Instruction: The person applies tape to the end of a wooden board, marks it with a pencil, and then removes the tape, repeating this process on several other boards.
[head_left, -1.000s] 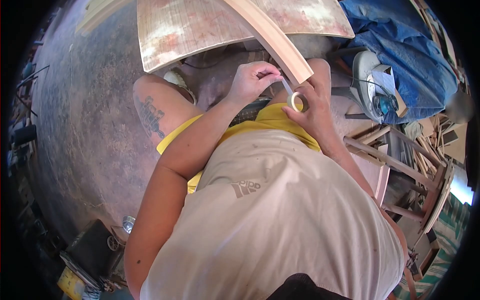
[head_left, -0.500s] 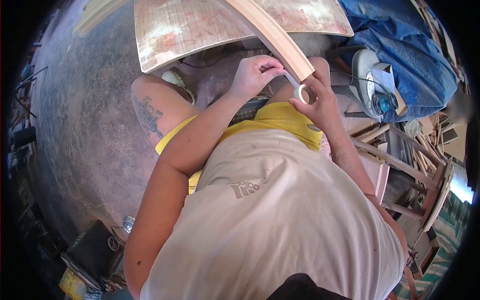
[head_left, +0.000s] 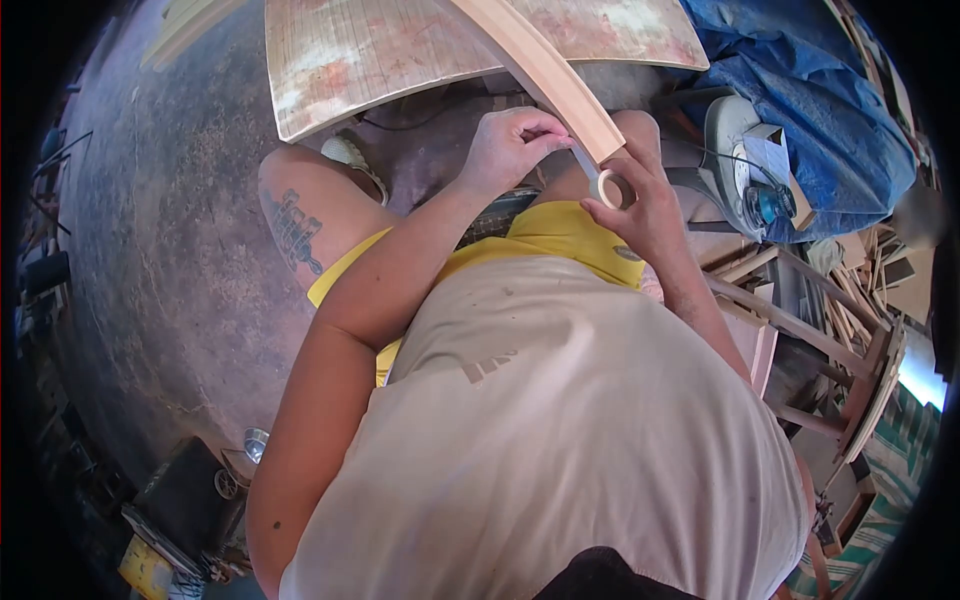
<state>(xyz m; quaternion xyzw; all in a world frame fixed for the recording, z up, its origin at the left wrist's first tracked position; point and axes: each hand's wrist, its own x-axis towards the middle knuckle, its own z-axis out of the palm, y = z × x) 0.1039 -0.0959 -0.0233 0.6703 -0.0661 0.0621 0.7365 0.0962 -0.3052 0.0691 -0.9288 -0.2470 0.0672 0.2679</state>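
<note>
A roll of pale tape (head_left: 601, 188) sits in my right hand (head_left: 645, 195), with the fingers curled round it. From the roll a short strip (head_left: 582, 158) runs up to my left hand (head_left: 512, 145), whose thumb and fingertips pinch its end. Just above both hands is the near end of a long wooden moulding (head_left: 590, 120), grooved along its length. My right fingertips pass close under that end, while the strip lies along its left edge. The moulding reaches back over the wood-grained board (head_left: 400, 60).
A blue tarp (head_left: 820, 100) covers something at the right, beside a white chair (head_left: 730, 140) bearing a small box (head_left: 766, 150) and a teal power tool (head_left: 765, 203). Wood scraps (head_left: 850, 290) and a wooden frame (head_left: 810, 310) stand lower right. Another moulding (head_left: 195, 30) lies top left.
Hardly anything differs. The view has shifted slightly, and both hands keep their hold on the tape, with the strip still stretched between them.
</note>
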